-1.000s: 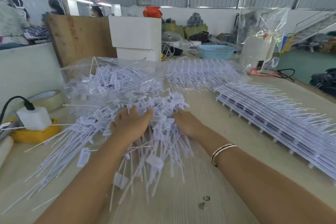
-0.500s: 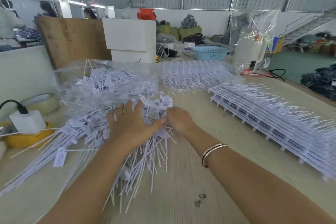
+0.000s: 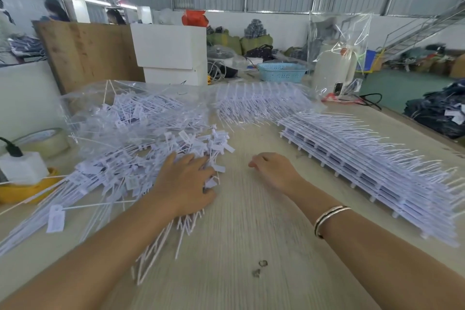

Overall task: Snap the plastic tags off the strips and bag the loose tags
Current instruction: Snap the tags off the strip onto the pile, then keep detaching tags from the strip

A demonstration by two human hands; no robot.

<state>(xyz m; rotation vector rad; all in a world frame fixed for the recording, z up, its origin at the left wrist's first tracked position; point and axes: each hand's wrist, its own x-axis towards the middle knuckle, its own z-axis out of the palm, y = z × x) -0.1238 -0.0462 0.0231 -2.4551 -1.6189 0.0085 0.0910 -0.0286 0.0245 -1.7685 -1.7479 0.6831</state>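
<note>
Heap of loose tags [image 3: 141,168] at 9 o'clock on the table [image 3: 241,246], white tails fanning toward 7 o'clock; single tags hard to separate in the tangle. Left hand [image 3: 185,184] laid palm-down on the heap's right edge, fingers spread and nearly straight, pressing rather than gripping; fingertips partly buried among tags. Right hand [image 3: 274,171] near centre, just clear of the heap, resting on bare table with fingers loosely curled, holding nothing; underside hidden. Bracelet [image 3: 328,219] on the right wrist. Clear bag [image 3: 108,108] at 10 o'clock behind the heap, partly filled with tags, mouth not discernible. Stacked uncut strips [image 3: 372,173] from 12 to 3 o'clock, far end under clear film, near end cut off by the frame. Tape roll [image 3: 42,141] and white plug adapter [image 3: 22,168] at 9 o'clock, both partly cropped. Blue basket [image 3: 281,72] at 12 o'clock. Background blurred.
</note>
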